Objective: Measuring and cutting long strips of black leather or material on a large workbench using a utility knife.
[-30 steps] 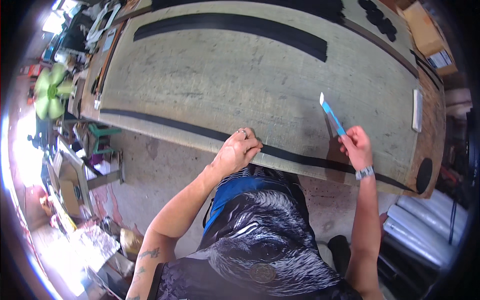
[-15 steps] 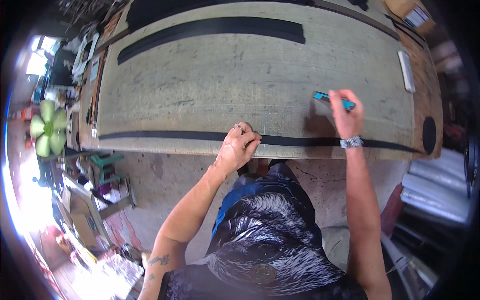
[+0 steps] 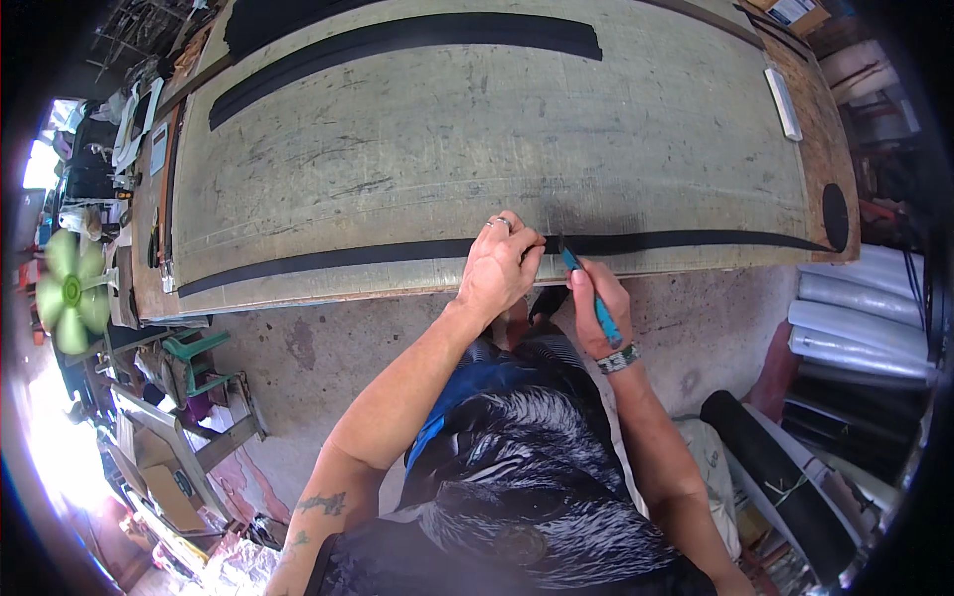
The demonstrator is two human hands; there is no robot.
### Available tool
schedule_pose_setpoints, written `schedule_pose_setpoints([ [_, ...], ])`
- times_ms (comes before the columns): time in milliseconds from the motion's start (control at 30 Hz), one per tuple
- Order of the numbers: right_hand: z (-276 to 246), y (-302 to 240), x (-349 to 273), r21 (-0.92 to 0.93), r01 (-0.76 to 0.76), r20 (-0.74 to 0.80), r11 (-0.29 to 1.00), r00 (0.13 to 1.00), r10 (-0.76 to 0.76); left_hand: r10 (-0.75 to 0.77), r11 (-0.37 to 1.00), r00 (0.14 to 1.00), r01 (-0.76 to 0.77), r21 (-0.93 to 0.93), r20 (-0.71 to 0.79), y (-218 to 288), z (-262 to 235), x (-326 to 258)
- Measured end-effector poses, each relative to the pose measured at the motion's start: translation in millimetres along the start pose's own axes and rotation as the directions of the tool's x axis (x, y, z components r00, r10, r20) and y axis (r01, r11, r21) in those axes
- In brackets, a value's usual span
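Head view: big worn greenish-grey tabletop (image 3: 477, 139) fills the upper half, scuffed w/ dark marks. A long thin black strip (image 3: 328, 260) runs along its near edge, left to right, tapering to a point at the far right. Left hand (image 3: 500, 268) lies palm-down on the strip near the table's middle, fingers curled & pressing it flat, ring on one finger; nothing gripped inside it. Right hand (image 3: 596, 308) is just beside the left, closed round a blue-handled knife (image 3: 586, 290), blade tip touching the strip right by the left fingertips; beaded bracelet on that wrist. A short loose end of black material hangs below the table edge betw. the two hands. Further back a wider black band (image 3: 417, 38) lies across the tabletop, well apart from the hands. A pale flat bar (image 3: 783, 101) sits near the far right edge, a black oval piece (image 3: 835, 217) at the right end. Left of the table: green fan (image 3: 70, 293), green stool (image 3: 194, 358). Right, on the floor: white rolls (image 3: 865, 318) & a black roll (image 3: 785, 477).
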State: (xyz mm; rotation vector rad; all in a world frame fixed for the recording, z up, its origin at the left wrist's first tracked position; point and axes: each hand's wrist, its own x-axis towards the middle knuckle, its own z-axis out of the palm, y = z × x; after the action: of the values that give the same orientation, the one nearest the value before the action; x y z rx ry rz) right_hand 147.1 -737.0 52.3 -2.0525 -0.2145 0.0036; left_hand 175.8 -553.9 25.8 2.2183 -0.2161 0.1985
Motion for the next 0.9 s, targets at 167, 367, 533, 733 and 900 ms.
schedule_pose_setpoints([
  [167, 9.5, 3.7, -9.6, -0.114, 0.04, -0.016, 0.993, 0.999, -0.042, 0.005, 1.0, 1.0, -0.005, 0.017, -0.001, -1.4, 0.9, 0.8],
  [367, 9.8, 10.2, -10.2, -0.1, 0.102, -0.03, 0.99, 0.994, -0.106, 0.012, 1.0, 1.0, -0.012, 0.024, 0.016, -2.1, 2.8, 1.9],
  [533, 8.1, 13.9, -10.6, -0.095, 0.137, -0.005, 0.986, 0.99, -0.138, 0.001, 1.0, 1.0, -0.002, 0.021, 0.025, -1.6, 2.1, 2.8],
  [733, 7.7, 17.8, -10.4, -0.104, 0.139, 0.013, 0.985, 0.99, -0.138, -0.013, 1.0, 0.999, 0.012, 0.015, 0.03, -1.3, 2.0, 1.9],
  [900, 6.4, 15.4, -9.1, -0.084, 0.141, 0.025, 0.986, 0.99, -0.139, -0.064, 0.998, 0.995, 0.061, 0.035, 0.082, -1.1, -0.1, 2.3],
])
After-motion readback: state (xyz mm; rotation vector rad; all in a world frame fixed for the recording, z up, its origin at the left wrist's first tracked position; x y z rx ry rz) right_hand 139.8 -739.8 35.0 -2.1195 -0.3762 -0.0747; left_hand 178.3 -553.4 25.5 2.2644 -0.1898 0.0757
